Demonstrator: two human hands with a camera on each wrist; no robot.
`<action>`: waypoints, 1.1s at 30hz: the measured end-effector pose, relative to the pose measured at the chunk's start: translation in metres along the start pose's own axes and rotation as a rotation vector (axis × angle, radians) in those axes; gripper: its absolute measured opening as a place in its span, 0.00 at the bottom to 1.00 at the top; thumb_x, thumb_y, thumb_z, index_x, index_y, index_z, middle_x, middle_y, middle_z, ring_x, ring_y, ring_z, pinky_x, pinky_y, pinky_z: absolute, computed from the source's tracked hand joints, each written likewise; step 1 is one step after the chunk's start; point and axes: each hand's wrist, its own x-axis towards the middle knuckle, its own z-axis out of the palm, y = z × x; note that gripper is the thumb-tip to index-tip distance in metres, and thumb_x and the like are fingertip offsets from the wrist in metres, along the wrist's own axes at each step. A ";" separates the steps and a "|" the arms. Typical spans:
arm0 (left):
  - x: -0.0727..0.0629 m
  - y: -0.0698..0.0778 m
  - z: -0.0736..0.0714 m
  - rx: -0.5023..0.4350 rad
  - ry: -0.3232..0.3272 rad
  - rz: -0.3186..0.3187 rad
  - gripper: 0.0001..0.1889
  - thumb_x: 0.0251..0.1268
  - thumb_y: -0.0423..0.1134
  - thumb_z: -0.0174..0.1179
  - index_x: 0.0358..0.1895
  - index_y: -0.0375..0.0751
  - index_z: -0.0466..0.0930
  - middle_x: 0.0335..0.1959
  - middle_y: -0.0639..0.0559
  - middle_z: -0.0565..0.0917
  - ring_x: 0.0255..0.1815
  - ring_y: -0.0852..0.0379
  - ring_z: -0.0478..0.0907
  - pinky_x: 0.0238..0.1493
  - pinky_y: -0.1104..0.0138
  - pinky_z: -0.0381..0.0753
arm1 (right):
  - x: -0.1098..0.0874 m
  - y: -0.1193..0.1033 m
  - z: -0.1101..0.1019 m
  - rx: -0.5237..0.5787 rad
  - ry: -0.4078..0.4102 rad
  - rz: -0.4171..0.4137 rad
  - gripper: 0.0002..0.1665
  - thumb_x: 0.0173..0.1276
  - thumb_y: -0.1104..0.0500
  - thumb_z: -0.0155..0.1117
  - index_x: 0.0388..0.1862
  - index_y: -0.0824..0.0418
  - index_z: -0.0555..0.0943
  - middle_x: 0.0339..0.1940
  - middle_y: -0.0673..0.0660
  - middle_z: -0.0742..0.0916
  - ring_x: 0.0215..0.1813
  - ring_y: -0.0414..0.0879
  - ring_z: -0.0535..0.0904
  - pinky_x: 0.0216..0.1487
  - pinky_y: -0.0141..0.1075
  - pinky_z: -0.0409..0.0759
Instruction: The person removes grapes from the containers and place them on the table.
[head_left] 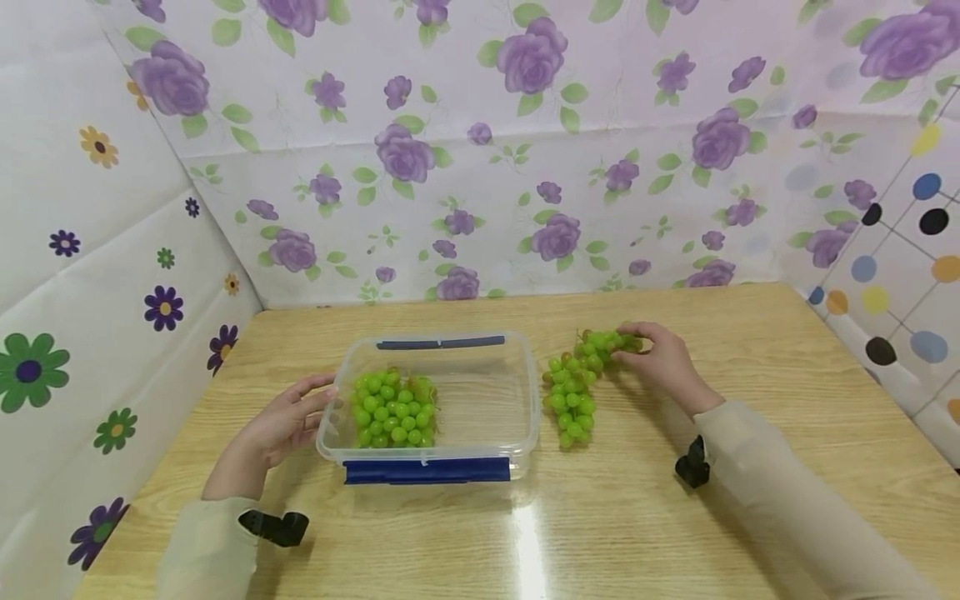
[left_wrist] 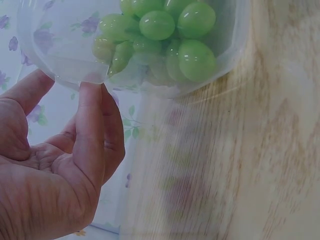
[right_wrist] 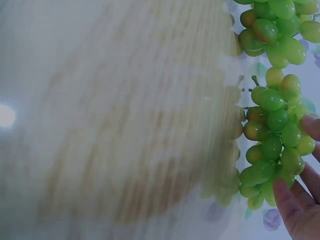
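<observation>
Green, with a few brownish grapes, the held bunch (head_left: pixel 597 346) lay right of the frame's centre; the right hand (head_left: pixel 663 364) pinched its right end between thumb and fingertips; whether it was lifted off the wood, I could not tell. Just below it and to the left, the second bunch (head_left: pixel 572 404) ran down the picture; in the right wrist view the gripped grapes sat at the right edge, with others in the upper right corner.

Left of these, a little left of the frame's middle, stood a clear plastic container (head_left: pixel 480 408) — lidless, with a blue clip (head_left: pixel 427 472) along its near side and a blue strip (head_left: pixel 441 342) along its far side; the third bunch (head_left: pixel 393 408) filled its left part, while its right part was bare. The left hand (head_left: pixel 285 421) was at the container's left side, fingers relaxed and slightly spread, fingertips touching the plastic.

Pale sleeves (head_left: pixel 795 500) entered from the lower left and lower right, each with a black wrist device (head_left: pixel 692 463); under everything spread a wood-grained table (head_left: pixel 615 525), a streak of glare at bottom centre. Purple-rose cloth (head_left: pixel 450 150) hung across the top — daisy-patterned cloth (head_left: pixel 112 250) at left, dotted cloth (head_left: pixel 900 275) at right.
</observation>
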 end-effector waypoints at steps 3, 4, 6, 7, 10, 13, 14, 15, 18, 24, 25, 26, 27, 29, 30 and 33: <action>-0.001 0.000 -0.001 -0.001 0.002 0.001 0.36 0.72 0.51 0.50 0.75 0.41 0.47 0.51 0.50 0.73 0.40 0.63 0.81 0.36 0.72 0.82 | 0.001 -0.001 -0.003 -0.005 0.002 -0.010 0.27 0.65 0.59 0.66 0.61 0.66 0.74 0.63 0.68 0.74 0.62 0.63 0.70 0.54 0.52 0.77; -0.001 0.000 -0.001 0.000 0.002 0.002 0.36 0.72 0.51 0.50 0.75 0.41 0.47 0.51 0.50 0.73 0.41 0.63 0.81 0.36 0.72 0.82 | 0.001 -0.001 -0.004 -0.006 0.006 -0.014 0.27 0.65 0.59 0.66 0.61 0.67 0.74 0.63 0.68 0.74 0.63 0.63 0.69 0.56 0.53 0.76; -0.001 0.000 -0.001 0.003 0.004 0.002 0.36 0.72 0.51 0.50 0.75 0.41 0.47 0.51 0.50 0.73 0.40 0.63 0.81 0.36 0.72 0.82 | 0.002 -0.001 -0.005 -0.007 0.014 -0.031 0.27 0.64 0.59 0.67 0.61 0.68 0.74 0.62 0.68 0.75 0.63 0.63 0.69 0.58 0.54 0.73; -0.001 0.000 -0.001 0.005 0.005 0.003 0.35 0.72 0.51 0.50 0.75 0.41 0.47 0.51 0.50 0.73 0.40 0.63 0.81 0.36 0.72 0.82 | 0.002 -0.001 -0.006 -0.007 0.016 -0.039 0.27 0.64 0.59 0.66 0.61 0.68 0.74 0.62 0.69 0.75 0.64 0.63 0.68 0.59 0.55 0.72; 0.000 0.000 -0.001 0.006 0.009 0.005 0.35 0.72 0.51 0.50 0.74 0.41 0.47 0.51 0.50 0.73 0.40 0.63 0.81 0.36 0.72 0.82 | 0.002 -0.002 -0.008 -0.007 0.017 -0.049 0.27 0.64 0.59 0.66 0.60 0.68 0.74 0.62 0.68 0.76 0.64 0.63 0.68 0.58 0.55 0.72; 0.000 0.000 -0.001 0.003 0.010 0.008 0.35 0.72 0.51 0.51 0.74 0.41 0.48 0.50 0.50 0.74 0.39 0.63 0.81 0.35 0.72 0.82 | 0.001 -0.005 -0.009 -0.012 0.014 -0.055 0.27 0.65 0.58 0.66 0.60 0.67 0.74 0.61 0.68 0.76 0.63 0.63 0.69 0.57 0.54 0.73; 0.000 -0.001 -0.001 0.000 0.010 0.008 0.35 0.72 0.51 0.51 0.74 0.41 0.48 0.50 0.51 0.74 0.39 0.63 0.81 0.35 0.72 0.82 | 0.000 -0.006 -0.009 -0.013 0.014 -0.056 0.27 0.65 0.57 0.65 0.60 0.67 0.74 0.62 0.68 0.76 0.63 0.63 0.69 0.57 0.54 0.73; 0.000 -0.001 -0.001 -0.003 0.010 0.009 0.35 0.72 0.51 0.51 0.74 0.41 0.48 0.49 0.51 0.74 0.39 0.64 0.81 0.36 0.72 0.82 | -0.001 -0.007 -0.009 -0.010 0.013 -0.058 0.27 0.66 0.56 0.65 0.60 0.67 0.74 0.61 0.68 0.76 0.63 0.62 0.69 0.57 0.54 0.73; 0.000 -0.001 -0.001 -0.008 0.007 0.008 0.35 0.72 0.50 0.51 0.74 0.41 0.48 0.48 0.52 0.75 0.38 0.64 0.81 0.35 0.72 0.82 | -0.003 -0.011 -0.010 -0.004 0.021 -0.067 0.26 0.67 0.55 0.64 0.60 0.66 0.75 0.61 0.68 0.76 0.63 0.63 0.69 0.58 0.55 0.72; 0.000 0.000 0.000 -0.010 0.001 0.006 0.36 0.72 0.51 0.50 0.74 0.40 0.46 0.48 0.52 0.74 0.38 0.64 0.80 0.35 0.72 0.82 | -0.006 -0.020 -0.013 -0.003 0.026 -0.087 0.25 0.68 0.53 0.63 0.59 0.66 0.75 0.60 0.67 0.77 0.63 0.62 0.69 0.60 0.56 0.70; 0.000 0.000 0.000 -0.010 0.001 0.006 0.36 0.72 0.51 0.50 0.75 0.40 0.46 0.48 0.52 0.74 0.38 0.64 0.80 0.36 0.72 0.82 | -0.006 -0.021 -0.013 -0.006 0.024 -0.088 0.26 0.68 0.53 0.63 0.59 0.65 0.75 0.60 0.67 0.77 0.63 0.62 0.69 0.60 0.56 0.70; 0.000 0.000 0.000 -0.010 0.000 0.006 0.36 0.72 0.51 0.50 0.75 0.40 0.46 0.48 0.52 0.74 0.38 0.65 0.80 0.36 0.72 0.82 | -0.006 -0.023 -0.014 -0.010 0.022 -0.089 0.26 0.68 0.53 0.63 0.59 0.65 0.76 0.60 0.67 0.77 0.63 0.62 0.69 0.60 0.56 0.70; 0.001 0.000 0.000 -0.011 0.000 0.006 0.36 0.72 0.51 0.50 0.74 0.40 0.46 0.48 0.52 0.74 0.37 0.65 0.79 0.36 0.72 0.82 | -0.007 -0.024 -0.014 -0.013 0.020 -0.091 0.26 0.68 0.53 0.63 0.59 0.65 0.76 0.59 0.67 0.78 0.63 0.62 0.69 0.60 0.56 0.70; 0.001 0.000 0.000 -0.013 0.001 0.005 0.35 0.73 0.51 0.50 0.74 0.40 0.47 0.47 0.53 0.74 0.37 0.65 0.79 0.36 0.72 0.82 | -0.007 -0.026 -0.015 -0.017 0.014 -0.095 0.26 0.68 0.53 0.63 0.59 0.65 0.76 0.59 0.67 0.78 0.63 0.62 0.69 0.61 0.56 0.69; 0.001 0.000 -0.001 -0.014 0.001 0.004 0.35 0.73 0.51 0.50 0.74 0.40 0.47 0.47 0.53 0.74 0.37 0.65 0.79 0.35 0.72 0.82 | -0.008 -0.028 -0.015 -0.019 0.011 -0.097 0.26 0.67 0.53 0.63 0.59 0.65 0.76 0.59 0.66 0.78 0.63 0.62 0.69 0.62 0.56 0.69; 0.000 -0.001 -0.001 -0.023 0.000 0.001 0.35 0.72 0.50 0.50 0.74 0.40 0.47 0.47 0.54 0.74 0.36 0.65 0.79 0.35 0.73 0.81 | -0.010 -0.034 -0.016 -0.023 -0.006 -0.105 0.26 0.67 0.54 0.64 0.59 0.65 0.76 0.59 0.66 0.78 0.63 0.62 0.70 0.62 0.56 0.68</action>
